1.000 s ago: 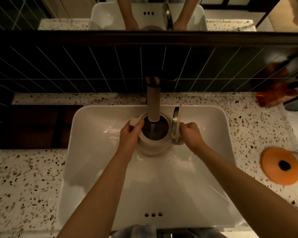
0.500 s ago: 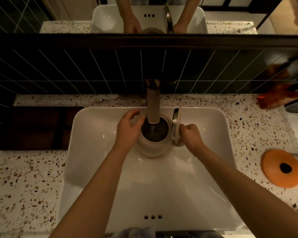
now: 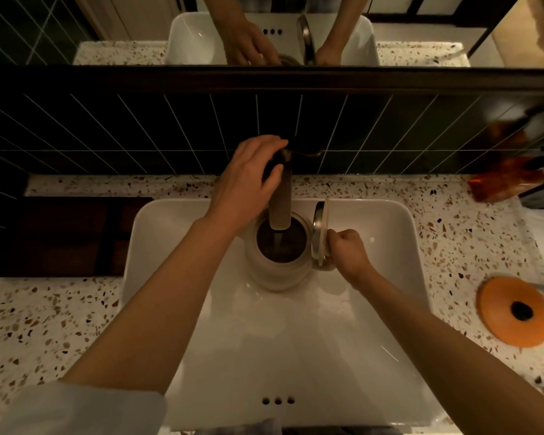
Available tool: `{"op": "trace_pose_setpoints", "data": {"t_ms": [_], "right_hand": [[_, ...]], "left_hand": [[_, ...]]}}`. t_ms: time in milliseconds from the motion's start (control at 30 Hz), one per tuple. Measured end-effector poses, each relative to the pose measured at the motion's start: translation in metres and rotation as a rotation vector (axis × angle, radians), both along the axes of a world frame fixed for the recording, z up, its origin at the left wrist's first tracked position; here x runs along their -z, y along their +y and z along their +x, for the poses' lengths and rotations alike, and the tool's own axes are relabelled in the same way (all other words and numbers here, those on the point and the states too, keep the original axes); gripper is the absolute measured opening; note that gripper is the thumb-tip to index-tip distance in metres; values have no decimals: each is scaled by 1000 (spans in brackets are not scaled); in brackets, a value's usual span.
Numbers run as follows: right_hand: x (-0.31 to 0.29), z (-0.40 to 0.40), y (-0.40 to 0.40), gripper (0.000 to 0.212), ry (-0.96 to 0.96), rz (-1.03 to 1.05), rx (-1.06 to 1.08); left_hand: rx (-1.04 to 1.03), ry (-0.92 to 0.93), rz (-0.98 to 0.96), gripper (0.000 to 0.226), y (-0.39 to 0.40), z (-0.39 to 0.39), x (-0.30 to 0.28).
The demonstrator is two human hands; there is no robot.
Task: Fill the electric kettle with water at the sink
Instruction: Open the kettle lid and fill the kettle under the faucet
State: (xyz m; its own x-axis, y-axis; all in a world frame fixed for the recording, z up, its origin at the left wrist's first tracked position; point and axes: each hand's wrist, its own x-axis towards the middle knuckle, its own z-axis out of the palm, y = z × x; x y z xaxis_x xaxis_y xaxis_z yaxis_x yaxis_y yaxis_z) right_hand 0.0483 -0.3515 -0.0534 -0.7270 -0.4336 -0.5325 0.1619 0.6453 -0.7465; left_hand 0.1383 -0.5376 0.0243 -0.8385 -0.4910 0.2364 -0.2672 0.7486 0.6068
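Note:
A pale electric kettle (image 3: 272,274) stands in the white sink (image 3: 296,340) under the tap spout (image 3: 280,202), its hinged lid (image 3: 320,233) standing open on the right. Water runs from the spout into the kettle's dark mouth. My right hand (image 3: 347,249) is closed around the kettle's handle, which it hides. My left hand (image 3: 252,174) is up at the top of the tap, fingers wrapped over its dark handle.
An orange round kettle base (image 3: 515,310) with a cord lies on the speckled counter at right. An amber bottle (image 3: 506,180) lies at the back right. A dark recess (image 3: 60,237) sits left of the sink. A mirror above reflects both hands.
My left hand has left the kettle's rim and risen to the tap handle behind the spout. My right hand has stayed on the kettle's handle.

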Motion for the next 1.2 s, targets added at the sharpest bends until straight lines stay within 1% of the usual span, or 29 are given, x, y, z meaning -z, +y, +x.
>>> {"op": "trace_pose_setpoints", "data": {"t_ms": [100,267,400,467,567,667,733,800,867,1033,1133,1200], "right_hand": [[0,0,0,31,-3,-4,-12],[-1,0,0,32,-2,0,-10],[-1,0,0,32,-5,3,-10],[-1,0,0,31,-6,0,-5],[-3,0,1,29,-4,-10,3],[-2,1,-1,30,-7,-5,-7],[-2,1,-3,31,-8,-1,-10],[-2,-1,-3,30,1,12,-13],[-3,-1,-2,30,5,15,-16],[-3,-1,-1,28,2,21,-23],[-5,1,-1,29,8,38,-19],[-6,2,-1,29,11,43,-22]], "left_hand": [[68,-57,-28,43,2,-6,-2],[123,-53,-65,44,2,-13,-4],[201,-90,-93,52,12,-17,-2],[212,-102,-115,56,14,-16,0],[225,-102,-97,58,14,-15,1],[216,-101,-99,59,12,-13,1],[223,-131,-163,59,12,-12,3],[270,-176,-270,59,15,-14,6],[288,-192,-322,59,19,-16,10],[287,-164,-333,58,19,-16,14],[303,-182,-298,59,18,-14,12],[318,-211,-313,64,19,-11,12]]}}
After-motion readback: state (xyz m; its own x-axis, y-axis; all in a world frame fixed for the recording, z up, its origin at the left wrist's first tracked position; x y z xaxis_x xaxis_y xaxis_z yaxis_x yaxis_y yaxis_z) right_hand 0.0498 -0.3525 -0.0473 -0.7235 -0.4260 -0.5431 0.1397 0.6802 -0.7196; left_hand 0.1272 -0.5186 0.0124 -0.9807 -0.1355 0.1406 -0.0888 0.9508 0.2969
